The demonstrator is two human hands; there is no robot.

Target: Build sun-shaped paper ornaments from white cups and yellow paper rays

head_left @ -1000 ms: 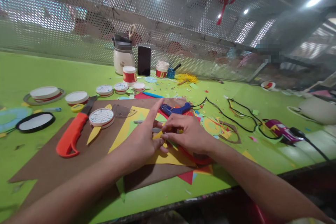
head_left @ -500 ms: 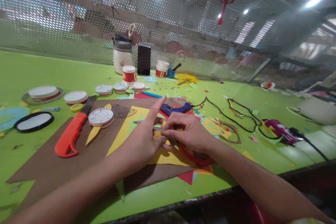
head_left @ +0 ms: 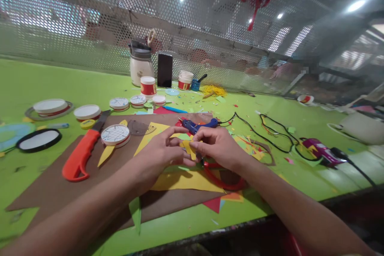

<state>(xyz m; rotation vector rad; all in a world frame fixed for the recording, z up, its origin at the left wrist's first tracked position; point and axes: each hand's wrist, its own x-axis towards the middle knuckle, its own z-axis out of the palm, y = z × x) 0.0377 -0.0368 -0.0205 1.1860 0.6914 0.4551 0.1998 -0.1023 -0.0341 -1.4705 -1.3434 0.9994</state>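
Note:
Over the middle of the bench, my right hand [head_left: 220, 146] pinches a small yellow paper cutout [head_left: 189, 149] between thumb and fingertips. Facing it, my left hand [head_left: 160, 152] has its fingers curled about the cutout's left side, closed on it as far as I can see. Beneath both hands lies a yellow paper sheet [head_left: 186, 180] on brown sheets [head_left: 120, 184]. Red-handled scissors [head_left: 226, 185] rest by my right wrist, their blades largely hidden. Just beyond my fingers is a blue glue gun [head_left: 199, 124] with a black cord.
An orange-handled knife [head_left: 79, 154] and a white patterned lid [head_left: 115, 134] lie left. Behind stand a jug [head_left: 141, 66], a dark phone [head_left: 165, 71] and paper cups [head_left: 185, 81]. Paper scraps [head_left: 249, 146] and a purple device [head_left: 322, 152] with cords are at right.
My left index finger, raised before, has bent down toward the cutout. The yellow cutout shows more plainly now between my hands. The things on the bench lie as before.

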